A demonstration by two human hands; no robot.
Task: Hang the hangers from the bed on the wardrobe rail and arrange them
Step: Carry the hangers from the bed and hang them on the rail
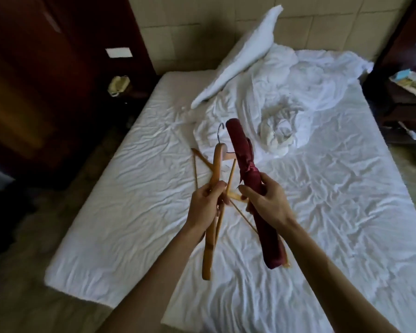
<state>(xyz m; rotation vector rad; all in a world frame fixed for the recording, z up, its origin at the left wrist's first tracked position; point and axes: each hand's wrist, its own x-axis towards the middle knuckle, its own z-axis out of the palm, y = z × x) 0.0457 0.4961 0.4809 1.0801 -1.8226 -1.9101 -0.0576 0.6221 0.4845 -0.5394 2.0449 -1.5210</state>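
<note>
You are standing in a bedroom, and it looks more like a hotel room than a private home. A wide bed (120, 219) fills the view, its white sheet creased, with a rumpled white duvet (296, 87) and a white pillow (238, 58) propped against a padded, panelled headboard (202, 27). Dark wooden furniture (46, 80) stands along your left, and beside it a cream telephone (119, 84) sits at the bed's edge. On your right a dark bedside table (394, 109) carries printed leaflets (412, 84).
</note>
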